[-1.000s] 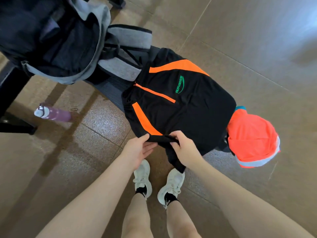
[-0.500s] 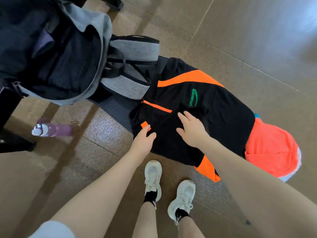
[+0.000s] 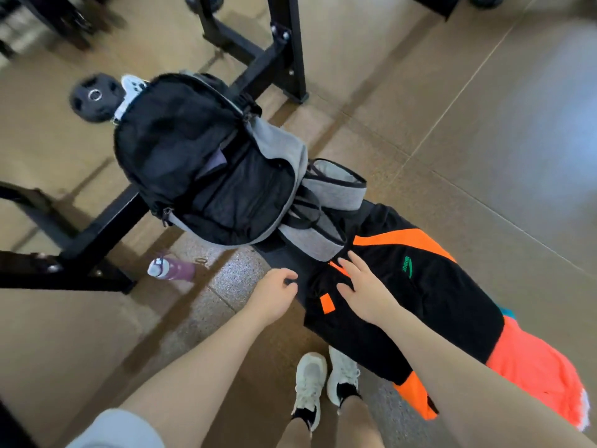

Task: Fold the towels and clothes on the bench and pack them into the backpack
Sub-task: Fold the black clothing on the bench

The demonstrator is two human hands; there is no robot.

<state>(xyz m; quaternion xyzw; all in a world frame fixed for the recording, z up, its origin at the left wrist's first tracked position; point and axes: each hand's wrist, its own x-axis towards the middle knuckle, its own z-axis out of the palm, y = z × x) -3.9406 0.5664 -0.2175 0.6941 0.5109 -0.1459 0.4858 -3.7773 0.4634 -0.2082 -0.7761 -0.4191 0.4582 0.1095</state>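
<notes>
We record a black and orange sports shirt (image 3: 429,305), with a small green logo on the chest, lying spread on the dark worktop (image 3: 284,257) at centre right, its near edge hanging over the side. Under its right end lies an orange-pink garment (image 3: 536,367), with a sliver of teal cloth showing at the join. To the far left of the shirt stands a grey and black backpack (image 3: 206,169), main compartment unzipped and gaping, its grey shoulder straps trailing onto the worktop and touching the shirt's far-left edge.

We note the right hand (image 3: 361,289) laid flat on the shirt, fingers straight and spread, grasping nothing. The left hand (image 3: 274,295) hovers just left of the shirt's edge, fingers loosely curled, holding nothing.

On the floor (image 3: 484,108): a purple water bottle (image 3: 172,269) with white cap to the left, a black weight plate (image 3: 93,98) at far left, a black steel frame (image 3: 258,53) beyond, and white trainers (image 3: 323,379) near.
</notes>
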